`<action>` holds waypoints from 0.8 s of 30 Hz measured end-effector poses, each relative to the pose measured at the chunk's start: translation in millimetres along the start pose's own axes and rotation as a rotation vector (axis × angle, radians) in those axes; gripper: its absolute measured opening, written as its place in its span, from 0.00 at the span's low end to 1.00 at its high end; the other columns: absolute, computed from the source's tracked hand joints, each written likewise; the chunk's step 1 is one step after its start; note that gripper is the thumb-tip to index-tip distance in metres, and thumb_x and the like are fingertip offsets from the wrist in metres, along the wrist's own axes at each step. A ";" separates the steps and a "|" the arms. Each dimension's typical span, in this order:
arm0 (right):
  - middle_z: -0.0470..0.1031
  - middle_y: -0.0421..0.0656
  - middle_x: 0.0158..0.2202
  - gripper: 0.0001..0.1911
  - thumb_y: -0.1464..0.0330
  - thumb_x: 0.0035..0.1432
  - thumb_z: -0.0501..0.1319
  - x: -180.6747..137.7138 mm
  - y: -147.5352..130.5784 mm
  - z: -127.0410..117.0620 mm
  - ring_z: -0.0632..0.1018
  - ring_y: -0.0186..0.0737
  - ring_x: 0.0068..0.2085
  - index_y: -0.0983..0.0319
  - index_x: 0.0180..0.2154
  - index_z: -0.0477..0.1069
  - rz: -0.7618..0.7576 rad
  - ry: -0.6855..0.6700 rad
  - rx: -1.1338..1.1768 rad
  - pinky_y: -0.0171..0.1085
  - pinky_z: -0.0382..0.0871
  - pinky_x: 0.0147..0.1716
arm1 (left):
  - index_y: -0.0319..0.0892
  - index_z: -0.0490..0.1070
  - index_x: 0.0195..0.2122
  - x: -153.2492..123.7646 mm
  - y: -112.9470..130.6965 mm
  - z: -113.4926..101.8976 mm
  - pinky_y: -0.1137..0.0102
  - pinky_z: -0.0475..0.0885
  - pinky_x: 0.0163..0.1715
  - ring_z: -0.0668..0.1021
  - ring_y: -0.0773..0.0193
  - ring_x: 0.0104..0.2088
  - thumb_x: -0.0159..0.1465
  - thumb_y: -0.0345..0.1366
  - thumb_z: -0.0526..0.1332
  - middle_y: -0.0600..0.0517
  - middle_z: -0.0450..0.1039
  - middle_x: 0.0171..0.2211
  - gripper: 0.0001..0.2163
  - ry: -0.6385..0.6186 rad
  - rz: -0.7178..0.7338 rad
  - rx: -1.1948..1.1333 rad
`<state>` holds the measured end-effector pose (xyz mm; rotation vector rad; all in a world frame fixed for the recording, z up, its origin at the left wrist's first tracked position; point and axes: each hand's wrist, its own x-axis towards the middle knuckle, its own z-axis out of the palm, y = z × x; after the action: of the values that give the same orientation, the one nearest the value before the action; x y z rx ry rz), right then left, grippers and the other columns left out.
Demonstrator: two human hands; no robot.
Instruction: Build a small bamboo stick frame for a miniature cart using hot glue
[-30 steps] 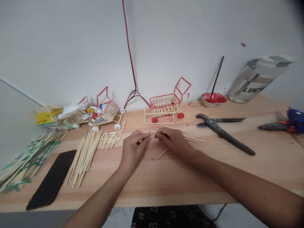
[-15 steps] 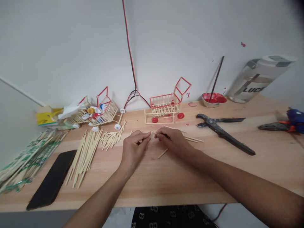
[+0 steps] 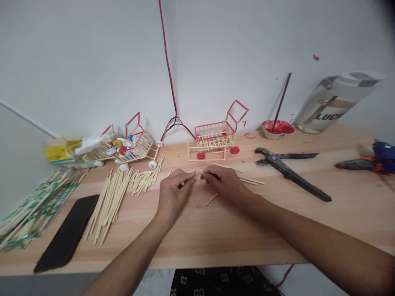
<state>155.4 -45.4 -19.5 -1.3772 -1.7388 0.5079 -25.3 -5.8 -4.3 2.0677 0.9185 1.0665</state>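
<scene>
My left hand (image 3: 176, 188) and my right hand (image 3: 222, 181) meet almost fingertip to fingertip above the wooden table. Each is closed in a pinch on a thin wooden stick; only pale tips show in the small gap between them, the rest being hidden by the fingers. Just below my right hand lies a short cut stick (image 3: 211, 199). A few longer sticks (image 3: 251, 181) rest to its right. Behind my hands stands a miniature shopping cart (image 3: 212, 137) made of sticks, with red-painted rims and red wheels.
Piles of sticks (image 3: 112, 201), a black phone (image 3: 68, 233) and wrapped chopsticks (image 3: 40, 205) lie left. Further back are more stick carts (image 3: 137, 146). On the right are cutting pliers (image 3: 285, 166), a red paint bowl (image 3: 274, 133), a clear bottle (image 3: 331, 109) and a blue glue gun (image 3: 382, 156).
</scene>
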 end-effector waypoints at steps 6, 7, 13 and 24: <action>0.73 0.39 0.28 0.10 0.69 0.62 0.54 0.0 0.7 -0.2 0.71 0.33 0.31 0.62 0.29 0.70 -0.013 0.007 0.006 0.32 0.60 0.32 | 0.46 0.79 0.39 -0.2 -0.2 0.4 0.75 0.65 0.24 0.73 0.68 0.28 0.60 0.32 0.61 0.52 0.71 0.26 0.08 0.005 -0.006 -0.008; 0.73 0.39 0.28 0.10 0.69 0.62 0.54 -0.1 0.9 -0.2 0.71 0.33 0.30 0.62 0.29 0.70 -0.015 0.007 0.005 0.32 0.60 0.32 | 0.46 0.79 0.39 0.0 -0.3 0.4 0.75 0.65 0.23 0.73 0.68 0.27 0.60 0.32 0.62 0.52 0.72 0.26 0.08 0.005 -0.005 -0.011; 0.74 0.39 0.29 0.10 0.69 0.62 0.54 -0.2 0.6 -0.5 0.72 0.33 0.31 0.62 0.30 0.71 -0.002 -0.001 0.001 0.31 0.60 0.32 | 0.46 0.79 0.38 0.4 0.3 0.1 0.75 0.65 0.23 0.73 0.68 0.27 0.60 0.32 0.62 0.52 0.72 0.26 0.08 0.002 -0.009 -0.001; 0.73 0.38 0.27 0.10 0.69 0.62 0.54 -0.4 0.2 -0.1 0.71 0.33 0.30 0.62 0.29 0.70 -0.008 0.010 0.001 0.31 0.60 0.31 | 0.45 0.79 0.39 0.2 1.3 0.2 0.75 0.66 0.23 0.73 0.68 0.28 0.59 0.32 0.62 0.52 0.72 0.27 0.09 0.007 -0.013 -0.022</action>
<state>155.6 -45.7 -19.8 -1.3698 -1.7355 0.4967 -24.7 -6.4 -3.3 2.0389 0.9185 1.0728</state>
